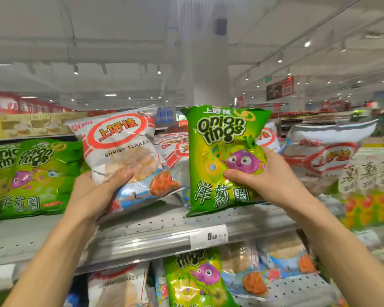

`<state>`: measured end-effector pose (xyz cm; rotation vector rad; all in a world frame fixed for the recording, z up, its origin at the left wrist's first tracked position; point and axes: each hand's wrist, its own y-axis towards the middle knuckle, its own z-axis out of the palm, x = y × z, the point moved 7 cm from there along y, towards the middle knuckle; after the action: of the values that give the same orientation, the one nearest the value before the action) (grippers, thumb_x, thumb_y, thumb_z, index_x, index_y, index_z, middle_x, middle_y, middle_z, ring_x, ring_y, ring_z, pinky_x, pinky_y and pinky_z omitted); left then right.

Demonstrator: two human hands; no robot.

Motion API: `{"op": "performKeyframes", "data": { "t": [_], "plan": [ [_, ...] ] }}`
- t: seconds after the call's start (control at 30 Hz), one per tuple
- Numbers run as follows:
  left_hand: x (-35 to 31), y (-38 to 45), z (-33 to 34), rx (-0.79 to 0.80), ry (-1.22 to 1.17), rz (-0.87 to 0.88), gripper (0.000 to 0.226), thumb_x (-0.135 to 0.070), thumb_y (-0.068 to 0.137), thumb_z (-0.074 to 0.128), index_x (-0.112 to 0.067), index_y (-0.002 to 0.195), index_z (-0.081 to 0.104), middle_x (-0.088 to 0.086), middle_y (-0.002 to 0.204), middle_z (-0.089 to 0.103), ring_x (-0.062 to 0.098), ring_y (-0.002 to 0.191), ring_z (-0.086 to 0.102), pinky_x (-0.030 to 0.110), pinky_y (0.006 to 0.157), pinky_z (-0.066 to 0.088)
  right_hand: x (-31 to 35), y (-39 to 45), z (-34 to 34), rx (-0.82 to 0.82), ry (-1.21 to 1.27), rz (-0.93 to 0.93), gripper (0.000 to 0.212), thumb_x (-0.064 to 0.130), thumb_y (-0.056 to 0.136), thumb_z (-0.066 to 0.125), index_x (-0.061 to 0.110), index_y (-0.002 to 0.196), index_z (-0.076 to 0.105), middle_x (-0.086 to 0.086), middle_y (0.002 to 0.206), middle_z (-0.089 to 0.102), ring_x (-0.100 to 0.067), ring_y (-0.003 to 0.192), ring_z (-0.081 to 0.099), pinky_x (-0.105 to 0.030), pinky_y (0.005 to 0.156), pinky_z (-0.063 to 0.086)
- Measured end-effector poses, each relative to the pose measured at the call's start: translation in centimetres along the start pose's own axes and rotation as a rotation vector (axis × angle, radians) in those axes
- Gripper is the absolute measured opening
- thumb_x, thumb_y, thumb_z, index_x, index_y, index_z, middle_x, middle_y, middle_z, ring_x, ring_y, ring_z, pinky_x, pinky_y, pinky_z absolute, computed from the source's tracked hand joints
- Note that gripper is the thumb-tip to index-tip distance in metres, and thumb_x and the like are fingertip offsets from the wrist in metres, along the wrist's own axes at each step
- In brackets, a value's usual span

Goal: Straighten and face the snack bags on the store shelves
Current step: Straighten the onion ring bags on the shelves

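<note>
On the top shelf, my left hand clasps the shrimp flakes bag, my right hand the onion rings bag; both held tilted, neighbours unfaced.

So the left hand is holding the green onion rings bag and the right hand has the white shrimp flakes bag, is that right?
Not quite: the bags are swapped. The head view shows the left hand holding the white shrimp flakes bag and the right hand holding the green onion rings bag.
</note>
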<state>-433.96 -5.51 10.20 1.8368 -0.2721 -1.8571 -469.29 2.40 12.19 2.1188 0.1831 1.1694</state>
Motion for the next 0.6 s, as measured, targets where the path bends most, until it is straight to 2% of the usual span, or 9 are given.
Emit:
{"op": "performKeyframes", "data": {
  "t": [0.13, 0.27, 0.37, 0.47, 0.5, 0.6],
  "plan": [
    [0.0, -1.2, 5.5, 0.102, 0.013, 0.022, 0.025, -0.018, 0.076, 0.085, -0.021, 0.097, 0.072, -0.018, 0.076, 0.074, -0.007, 0.065, 0.068, 0.008, 0.051, 0.048, -0.6, -2.1, -1.2, 0.062, 0.003, 0.015, 0.075, 0.056, 0.054, 0.091, 0.028, 0.118, 0.066, 0.010, 0.106, 0.077, -0.010, 0.099, 0.073, -0.044, 0.096, 0.057],
    [0.3, -2.4, 11.7, 0.217, 0.018, 0.027, 0.023, -0.019, 0.082, 0.080, -0.016, 0.103, 0.074, -0.009, 0.091, 0.077, -0.002, 0.075, 0.071, 0.012, 0.060, 0.052, -1.4, -3.5, -2.1, 0.060, 0.068, 0.031, 0.070, 0.052, 0.056, 0.092, 0.028, 0.117, 0.066, 0.012, 0.105, 0.078, -0.008, 0.096, 0.074, -0.044, 0.094, 0.058],
    [0.9, -3.2, 14.7, 0.300, 0.085, 0.069, 0.019, -0.021, 0.086, 0.078, -0.022, 0.103, 0.072, -0.012, 0.095, 0.075, 0.002, 0.089, 0.070, 0.026, 0.082, 0.054, -2.0, -4.5, -2.8, 0.022, 0.079, 0.029, 0.067, 0.055, 0.053, 0.092, 0.033, 0.111, 0.065, 0.018, 0.102, 0.077, -0.003, 0.093, 0.073, -0.044, 0.091, 0.059],
    [2.2, -3.7, 16.2, 0.389, 0.210, 0.026, 0.037, -0.030, 0.091, 0.071, -0.016, 0.123, 0.060, 0.001, 0.110, 0.072, 0.015, 0.097, 0.066, 0.044, 0.095, 0.053, -2.8, -5.3, -2.9, 0.024, 0.092, 0.052, 0.074, 0.062, 0.049, 0.089, 0.033, 0.114, 0.064, 0.017, 0.106, 0.076, -0.005, 0.096, 0.073, -0.045, 0.093, 0.058],
    [2.6, -3.6, 16.5, 0.404, 0.232, 0.006, 0.037, -0.025, 0.094, 0.068, -0.013, 0.127, 0.056, 0.005, 0.113, 0.069, 0.020, 0.100, 0.065, 0.048, 0.097, 0.052, -3.0, -5.4, -2.8, 0.029, 0.103, 0.059, 0.075, 0.060, 0.050, 0.090, 0.033, 0.115, 0.064, 0.016, 0.107, 0.076, -0.005, 0.097, 0.073, -0.045, 0.094, 0.057],
    [2.9, -3.5, 17.1, 0.466, 0.248, 0.043, 0.027, -0.006, 0.097, 0.059, -0.010, 0.123, 0.052, 0.013, 0.122, 0.066, 0.030, 0.116, 0.062, 0.049, 0.102, 0.049, -3.4, -5.6, -2.5, 0.044, 0.101, 0.071, 0.070, 0.047, 0.057, 0.096, 0.032, 0.118, 0.064, 0.016, 0.107, 0.077, -0.004, 0.098, 0.073, -0.043, 0.095, 0.057]
  ]
}}
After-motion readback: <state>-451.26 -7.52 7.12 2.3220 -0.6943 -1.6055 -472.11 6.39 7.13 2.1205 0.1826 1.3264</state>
